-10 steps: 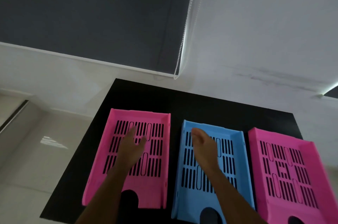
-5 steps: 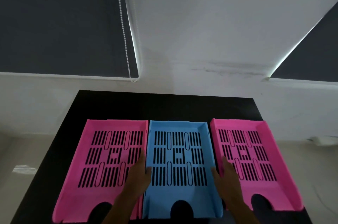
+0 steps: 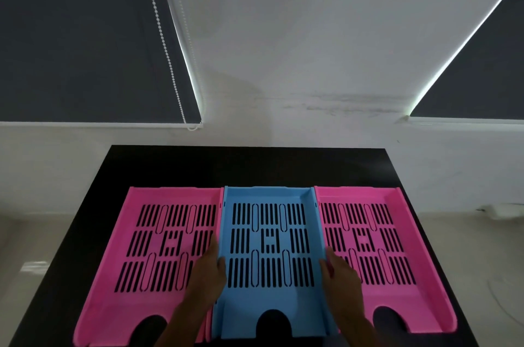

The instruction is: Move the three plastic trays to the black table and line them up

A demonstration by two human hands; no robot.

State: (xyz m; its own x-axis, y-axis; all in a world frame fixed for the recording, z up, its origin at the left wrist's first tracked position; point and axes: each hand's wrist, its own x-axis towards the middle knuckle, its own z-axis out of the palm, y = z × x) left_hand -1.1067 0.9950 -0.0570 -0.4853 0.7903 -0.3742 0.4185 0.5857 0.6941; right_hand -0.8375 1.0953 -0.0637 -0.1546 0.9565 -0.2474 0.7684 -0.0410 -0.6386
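Three slotted plastic trays lie side by side on the black table (image 3: 249, 165): a pink tray (image 3: 113, 270) on the left, a blue tray (image 3: 270, 196) in the middle, a second pink tray (image 3: 419, 256) on the right. Their far edges form one line and their sides touch. My left hand (image 3: 208, 275) grips the blue tray's left wall, thumb inside. On the blue tray's right wall rests my right hand (image 3: 338, 275), thumb over the rim.
The table stands against a white wall with dark roller blinds (image 3: 85, 34) at left and right; a bead chain (image 3: 164, 49) hangs from the left one. Pale floor lies on both sides of the table.
One second ago my hands lay flat inside the left pink and blue trays, which sat askew. Now the trays are square and close together, and both hands hold the blue tray's sides.
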